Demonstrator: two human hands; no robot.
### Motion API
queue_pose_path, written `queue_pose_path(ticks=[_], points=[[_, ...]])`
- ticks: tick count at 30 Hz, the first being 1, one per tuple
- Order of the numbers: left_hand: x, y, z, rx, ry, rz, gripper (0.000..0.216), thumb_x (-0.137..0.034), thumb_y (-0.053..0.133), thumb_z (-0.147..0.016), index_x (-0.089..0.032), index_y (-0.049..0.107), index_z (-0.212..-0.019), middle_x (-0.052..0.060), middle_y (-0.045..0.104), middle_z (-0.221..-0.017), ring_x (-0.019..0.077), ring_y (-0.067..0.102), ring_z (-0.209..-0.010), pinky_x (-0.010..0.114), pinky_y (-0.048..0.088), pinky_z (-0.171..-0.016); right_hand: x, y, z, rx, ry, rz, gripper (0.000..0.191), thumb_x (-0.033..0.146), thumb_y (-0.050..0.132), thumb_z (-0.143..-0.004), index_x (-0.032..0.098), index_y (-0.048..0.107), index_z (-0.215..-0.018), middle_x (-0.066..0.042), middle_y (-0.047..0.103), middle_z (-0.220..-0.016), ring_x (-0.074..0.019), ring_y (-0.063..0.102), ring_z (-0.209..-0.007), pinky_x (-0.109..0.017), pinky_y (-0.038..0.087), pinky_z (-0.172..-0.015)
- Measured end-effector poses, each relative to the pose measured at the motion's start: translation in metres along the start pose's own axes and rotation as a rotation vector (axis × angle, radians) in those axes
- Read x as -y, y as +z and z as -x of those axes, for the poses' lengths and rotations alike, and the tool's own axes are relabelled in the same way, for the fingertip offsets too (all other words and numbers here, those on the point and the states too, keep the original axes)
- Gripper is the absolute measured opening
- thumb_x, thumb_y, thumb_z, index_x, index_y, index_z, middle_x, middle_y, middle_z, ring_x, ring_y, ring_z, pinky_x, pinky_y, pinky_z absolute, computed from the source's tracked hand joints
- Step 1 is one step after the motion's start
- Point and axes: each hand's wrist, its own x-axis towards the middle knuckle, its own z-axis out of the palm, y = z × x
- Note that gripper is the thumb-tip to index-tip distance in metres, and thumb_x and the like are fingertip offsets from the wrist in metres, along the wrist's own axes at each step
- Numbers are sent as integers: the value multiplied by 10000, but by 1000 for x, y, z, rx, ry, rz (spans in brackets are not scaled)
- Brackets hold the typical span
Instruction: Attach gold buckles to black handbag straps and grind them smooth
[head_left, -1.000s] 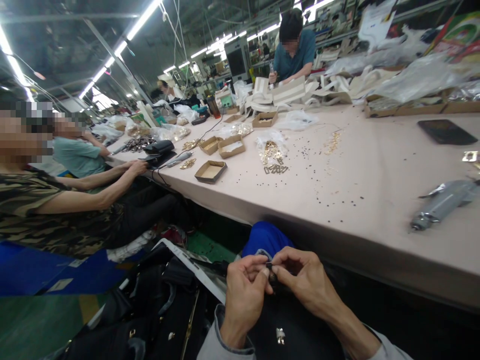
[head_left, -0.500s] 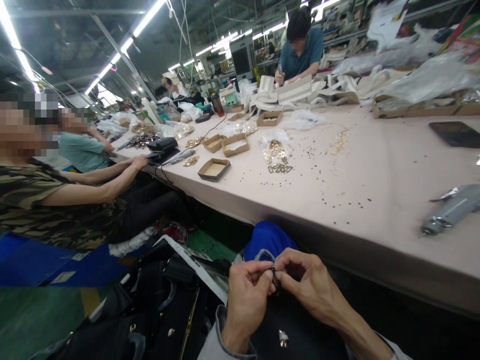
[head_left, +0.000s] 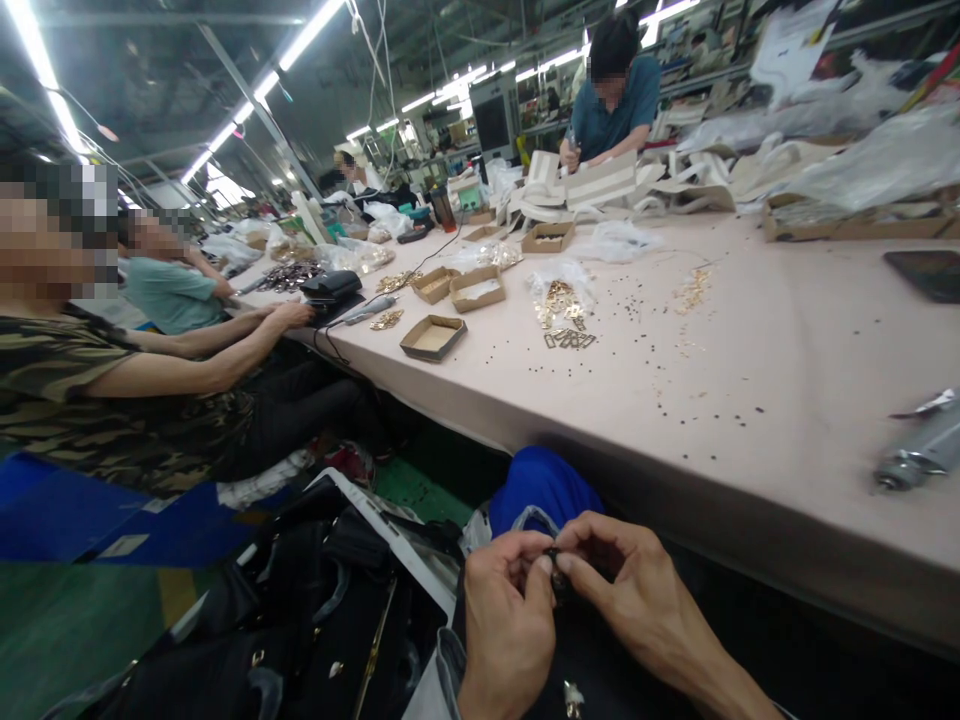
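Note:
My left hand and my right hand meet at the fingertips low in the head view, over my lap. Both are closed in a pinch around a small dark piece, mostly covered by the fingers, so its kind does not show. Just below the hands lies black material with a shiny metal fitting on it. To the left of my left hand, black bags with gold-coloured hardware and a zip are heaped together.
The pale table runs along in front. It bears an open cardboard box, a plastic bag of gold-coloured fittings, scattered small dark bits and a grey power screwdriver. A co-worker in camouflage sits at left; another works opposite.
The view has shifted slightly, so the table's things sit a little further right or lower. My hands stay together, with the fingers curled slightly differently around the small piece.

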Motion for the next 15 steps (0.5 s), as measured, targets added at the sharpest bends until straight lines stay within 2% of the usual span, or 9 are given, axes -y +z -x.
queue_pose_path(ticks=[5, 8, 11, 13, 15], points=[[-5, -2, 3, -11, 79, -125, 181, -247, 598, -902, -192, 766, -939, 69, 729, -753, 198, 667, -652, 282, 516, -624, -1, 3, 1, -37, 38, 6, 154, 338, 689, -878, 190, 726, -870, -15, 700, -767, -185, 626, -708, -286, 480, -660], [-8, -5, 3, 45, 112, -173, 199, -227, 579, -905, -199, 776, -910, 71, 732, -770, 198, 668, -669, 281, 513, -629, -2, 3, 0, -56, 56, -5, 165, 347, 699, -866, 184, 726, -860, -18, 700, -754, -185, 628, -698, -285, 475, -647], [-8, -7, -1, 71, -8, -44, 183, -240, 620, -866, -161, 772, -930, 57, 700, -670, 186, 640, -592, 269, 491, -572, 1, 1, 2, -11, 22, 2, 168, 343, 660, -907, 193, 736, -899, -20, 719, -796, -193, 648, -744, -294, 491, -691], [-7, -8, -4, 13, -88, 55, 209, -270, 666, -832, -133, 761, -957, 51, 689, -638, 178, 623, -556, 259, 474, -536, 5, -1, 3, 42, -26, 62, 148, 297, 664, -901, 205, 742, -987, -19, 735, -870, -198, 661, -807, -305, 501, -757], [-5, -8, -7, -44, -107, 100, 237, -290, 694, -809, -122, 753, -965, 57, 700, -651, 175, 626, -558, 252, 467, -526, 9, -2, 5, 73, -71, 134, 224, 224, 686, -856, 211, 731, -1075, -17, 738, -928, -200, 666, -864, -315, 499, -820]])
